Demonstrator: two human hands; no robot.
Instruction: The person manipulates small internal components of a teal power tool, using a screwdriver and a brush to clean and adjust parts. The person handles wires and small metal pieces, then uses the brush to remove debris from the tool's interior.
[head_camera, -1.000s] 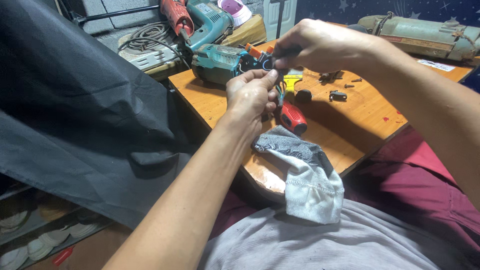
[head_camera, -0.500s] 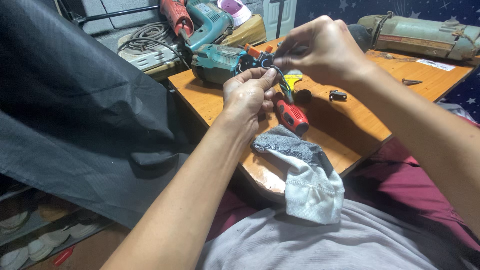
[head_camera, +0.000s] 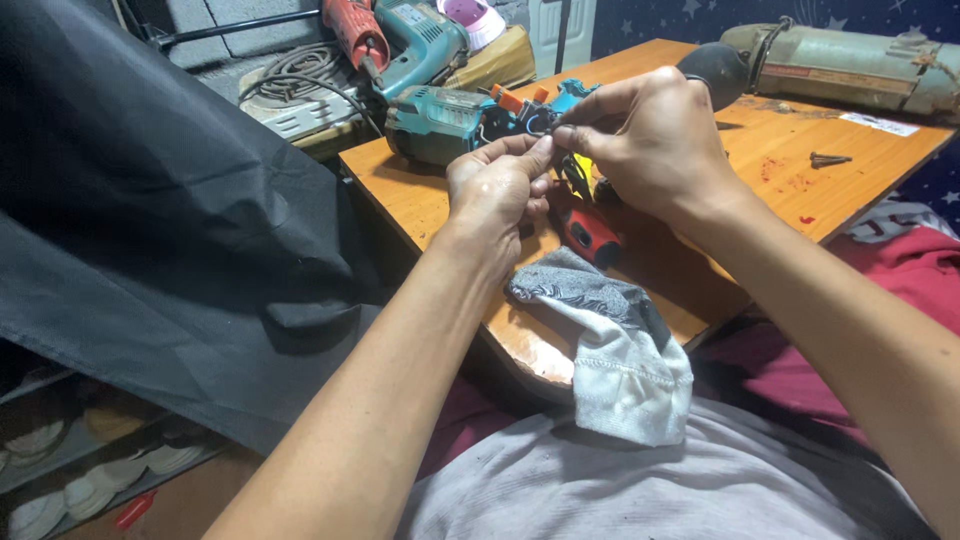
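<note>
The right hand (head_camera: 650, 140) has moved closer to the left hand (head_camera: 495, 185); both now pinch thin wires (head_camera: 540, 122) beside the teal drill (head_camera: 440, 122).

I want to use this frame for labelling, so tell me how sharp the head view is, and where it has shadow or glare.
Head view: both hands and the teal drill are fairly sharp; no strong glare on the table; the black cloth at left is dark with little detail; the small part at the fingertips is too tiny to make out.

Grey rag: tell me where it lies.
The grey rag drapes over the near edge of the orange table, below both hands, beside the red-handled tool.
</note>
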